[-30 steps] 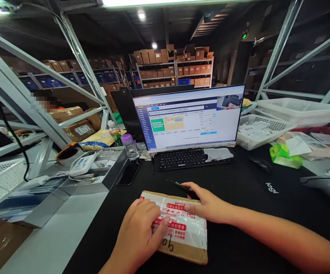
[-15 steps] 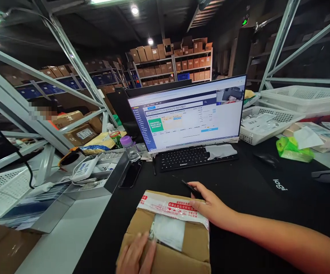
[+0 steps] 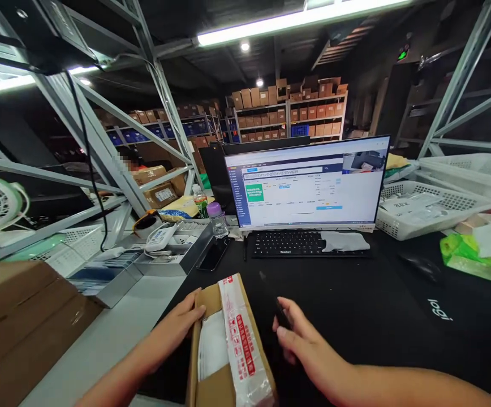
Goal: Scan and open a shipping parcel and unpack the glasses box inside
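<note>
A brown cardboard box (image 3: 218,390) stands at the front of the black desk, turned at an angle. White tape with red print (image 3: 243,339) runs along its right side. Between the flaps a white packet (image 3: 214,345) shows inside. My left hand (image 3: 190,314) grips the box at its far left corner, thumb on top. To the right of the box, apart from it, my right hand (image 3: 294,333) is closed around a slim black box cutter (image 3: 283,314), mostly hidden by the fingers.
Beyond the box are a keyboard (image 3: 288,244), a monitor (image 3: 305,192) and a phone (image 3: 212,254). A mouse (image 3: 421,267) lies at right. A purple-capped bottle (image 3: 217,220) and grey tray (image 3: 177,265) stand left; a larger carton (image 3: 29,322) is at front left.
The box has been turned so its taped side now faces right. My left hand has moved from the near flap to the far left corner. My right hand has come off the box, still holding the cutter.
</note>
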### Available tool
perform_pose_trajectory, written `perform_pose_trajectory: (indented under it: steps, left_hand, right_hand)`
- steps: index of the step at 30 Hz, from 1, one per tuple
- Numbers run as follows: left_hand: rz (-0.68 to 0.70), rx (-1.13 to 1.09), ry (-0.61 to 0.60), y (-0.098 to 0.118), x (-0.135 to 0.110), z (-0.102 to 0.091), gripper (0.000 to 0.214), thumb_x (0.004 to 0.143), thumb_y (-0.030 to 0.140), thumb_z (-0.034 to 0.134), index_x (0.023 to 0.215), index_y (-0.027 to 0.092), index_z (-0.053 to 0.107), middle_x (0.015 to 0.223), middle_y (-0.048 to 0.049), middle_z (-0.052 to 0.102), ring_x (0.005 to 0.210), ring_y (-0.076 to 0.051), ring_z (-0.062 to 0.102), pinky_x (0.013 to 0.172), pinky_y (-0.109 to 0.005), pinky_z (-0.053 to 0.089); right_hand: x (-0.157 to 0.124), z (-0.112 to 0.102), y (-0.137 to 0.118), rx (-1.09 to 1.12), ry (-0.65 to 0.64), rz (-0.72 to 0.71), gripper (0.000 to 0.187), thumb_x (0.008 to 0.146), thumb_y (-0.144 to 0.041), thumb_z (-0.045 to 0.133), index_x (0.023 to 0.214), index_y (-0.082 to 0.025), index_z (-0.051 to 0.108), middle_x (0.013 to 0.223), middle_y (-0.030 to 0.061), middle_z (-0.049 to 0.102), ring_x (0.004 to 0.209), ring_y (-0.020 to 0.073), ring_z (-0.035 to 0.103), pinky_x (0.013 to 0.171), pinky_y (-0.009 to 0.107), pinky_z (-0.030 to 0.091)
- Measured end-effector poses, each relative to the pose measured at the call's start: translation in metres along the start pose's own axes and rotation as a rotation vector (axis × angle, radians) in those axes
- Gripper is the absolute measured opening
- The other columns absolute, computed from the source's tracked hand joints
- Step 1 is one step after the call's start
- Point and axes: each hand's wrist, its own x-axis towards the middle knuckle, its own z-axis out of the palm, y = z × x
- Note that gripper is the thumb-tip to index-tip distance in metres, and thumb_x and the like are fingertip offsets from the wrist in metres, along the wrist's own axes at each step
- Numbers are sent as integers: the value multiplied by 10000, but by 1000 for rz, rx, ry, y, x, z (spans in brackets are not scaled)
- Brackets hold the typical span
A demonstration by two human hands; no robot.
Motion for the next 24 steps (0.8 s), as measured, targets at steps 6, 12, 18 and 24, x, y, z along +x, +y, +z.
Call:
perform_pose_trajectory:
  steps: [6, 12, 18, 24]
  left_hand:
    - [207, 219, -247, 43, 35, 10, 913, 816, 439, 502, 1575, 45, 183, 1635, -119, 255, 1496, -269, 307, 1244, -398, 207]
    - [603, 513, -437, 118, 82, 45, 665, 876, 238, 442, 1533, 166, 367, 1489, -95, 538, 1294, -235, 571, 1102, -350, 419]
    - [811, 630, -634, 158, 89, 79, 551, 830, 152, 528, 1367, 253, 599, 1227, -59, 724, 1032, -213, 686, 892, -306, 522]
    - [753, 569, -332, 146, 36, 81, 390, 934, 261, 480, 1282, 294, 653, 1221, -32, 730, 1072, -220, 691, 920, -327, 539]
  right_hand:
    - [6, -30, -35, -15, 102, -145, 622, 822, -499, 670, 1356, -265, 454, 1009, 10, 536, 680, 109, 385, 622, 279, 340]
    - [12, -53, -50, 100, 225, -295, 512, 828, -451, 690, 1273, -286, 497, 986, -4, 506, 676, 108, 380, 585, 258, 335]
    - [15, -79, -78, 113, 322, -408, 459, 819, -463, 697, 1216, -297, 535, 966, -11, 511, 648, 106, 397, 555, 248, 335]
    - [11, -126, -110, -603, 253, -456, 516, 978, -633, 386, 989, -218, 693, 735, 11, 565, 641, 157, 471, 576, 287, 343]
